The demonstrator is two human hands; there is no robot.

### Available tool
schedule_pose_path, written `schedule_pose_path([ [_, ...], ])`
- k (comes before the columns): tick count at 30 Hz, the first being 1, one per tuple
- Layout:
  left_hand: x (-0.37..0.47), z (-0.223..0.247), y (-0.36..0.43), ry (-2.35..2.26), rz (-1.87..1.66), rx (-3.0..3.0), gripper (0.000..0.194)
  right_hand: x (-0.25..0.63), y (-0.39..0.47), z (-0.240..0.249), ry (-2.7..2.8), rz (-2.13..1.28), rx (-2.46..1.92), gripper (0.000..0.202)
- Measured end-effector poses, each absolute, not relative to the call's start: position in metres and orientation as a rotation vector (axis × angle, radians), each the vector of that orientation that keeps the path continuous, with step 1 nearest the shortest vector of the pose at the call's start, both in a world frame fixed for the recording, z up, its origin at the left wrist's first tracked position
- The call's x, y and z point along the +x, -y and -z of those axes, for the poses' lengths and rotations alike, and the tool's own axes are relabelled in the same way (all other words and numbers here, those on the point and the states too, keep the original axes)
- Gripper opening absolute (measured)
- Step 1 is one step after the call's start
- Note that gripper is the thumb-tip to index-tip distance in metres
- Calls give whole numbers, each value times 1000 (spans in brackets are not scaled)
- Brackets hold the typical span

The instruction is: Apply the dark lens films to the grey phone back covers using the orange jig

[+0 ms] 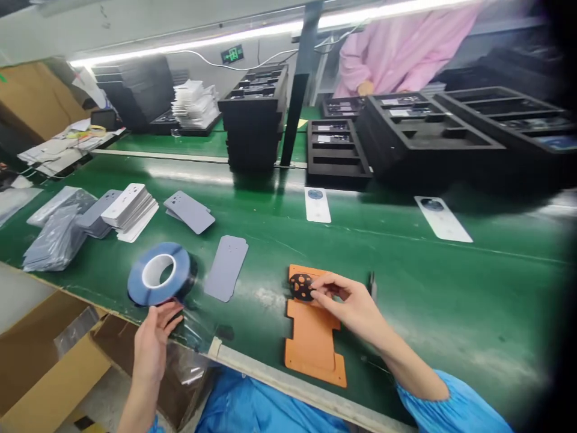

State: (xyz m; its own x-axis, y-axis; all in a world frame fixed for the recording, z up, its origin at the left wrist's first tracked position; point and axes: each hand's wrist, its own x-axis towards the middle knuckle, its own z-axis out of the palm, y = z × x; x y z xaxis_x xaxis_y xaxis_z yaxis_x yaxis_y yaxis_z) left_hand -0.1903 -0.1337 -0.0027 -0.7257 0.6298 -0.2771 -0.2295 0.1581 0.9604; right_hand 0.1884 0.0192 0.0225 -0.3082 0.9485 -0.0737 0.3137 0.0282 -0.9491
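Note:
A round black part with several holes (301,287) is at the top of the orange fixture (313,340). My right hand (349,304) pinches the right edge of this black part between thumb and fingertips. At the bench's front edge, my left hand (155,337) has its fingertips at the lower rim of a blue tape roll (159,273) with a white core; its fingers look slightly apart, and whether they grip tape is unclear. Grey phone-shaped sheets (226,267) lie between the roll and the fixture. Dark tweezers (372,285) rest just behind my right hand.
Stacked sheets (130,210) and plastic-wrapped packs (58,237) lie at left. Two white cards (318,205) (442,219) lie farther back. Black trays (338,150) line the back, where a person in pink sleeves (396,54) stands. Cardboard boxes (49,367) are below the front edge.

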Motion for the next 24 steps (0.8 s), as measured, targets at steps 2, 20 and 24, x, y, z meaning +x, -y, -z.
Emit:
schedule_pose_path([
  [2, -204, 1, 114, -1788, -1631, 371, 57, 197, -20, -14, 1631, -1276, -1322, 25],
  [20, -207, -31, 157, -2405, -853, 1013, 45, 206, -11, 5, 1695, -995, -1445, 22],
  [24, -199, -33, 185, -2593, -931, 996, 46, 206, -11, 5, 1701, -990, -1453, 24],
])
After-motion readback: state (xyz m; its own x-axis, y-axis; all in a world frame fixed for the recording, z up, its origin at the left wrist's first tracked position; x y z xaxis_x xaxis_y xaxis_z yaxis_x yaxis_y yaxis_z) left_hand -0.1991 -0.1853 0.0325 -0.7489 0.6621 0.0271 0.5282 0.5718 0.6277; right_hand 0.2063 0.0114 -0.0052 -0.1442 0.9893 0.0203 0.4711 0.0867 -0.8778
